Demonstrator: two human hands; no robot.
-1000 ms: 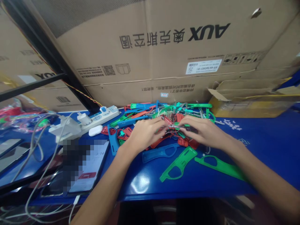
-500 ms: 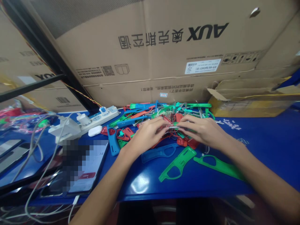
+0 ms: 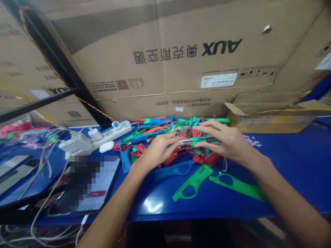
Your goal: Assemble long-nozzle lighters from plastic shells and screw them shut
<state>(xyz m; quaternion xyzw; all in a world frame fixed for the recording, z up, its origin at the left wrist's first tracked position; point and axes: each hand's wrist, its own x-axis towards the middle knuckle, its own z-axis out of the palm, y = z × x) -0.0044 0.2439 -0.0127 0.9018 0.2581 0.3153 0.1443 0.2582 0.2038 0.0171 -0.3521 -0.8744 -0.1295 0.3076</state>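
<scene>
Over the pile of plastic parts, my left hand (image 3: 157, 148) pinches the left end of a thin silver metal tube with a teal piece (image 3: 196, 139) on it. My right hand (image 3: 231, 143) has its thumb and fingers closed on the tube's darker right end. Beneath both hands lie red plastic shells (image 3: 210, 159), with teal bits and thin white wires among them. Closer to me are a blue handle-shaped shell (image 3: 165, 171), a green shell (image 3: 186, 194) and another green shell (image 3: 239, 187), partly behind my right forearm.
Left of the pile are a white power strip (image 3: 111, 135) with plugs, a white earbud case (image 3: 106, 146) and a tablet (image 3: 97, 193) on a cable. A large cardboard box (image 3: 165, 79) stands behind. An open carton (image 3: 271, 120) and small white pieces (image 3: 252, 140) lie right.
My hands have drawn slightly apart, and more of the metal tube and its teal piece shows between them. My right fingers have lifted a little. The camera view has shifted slightly.
</scene>
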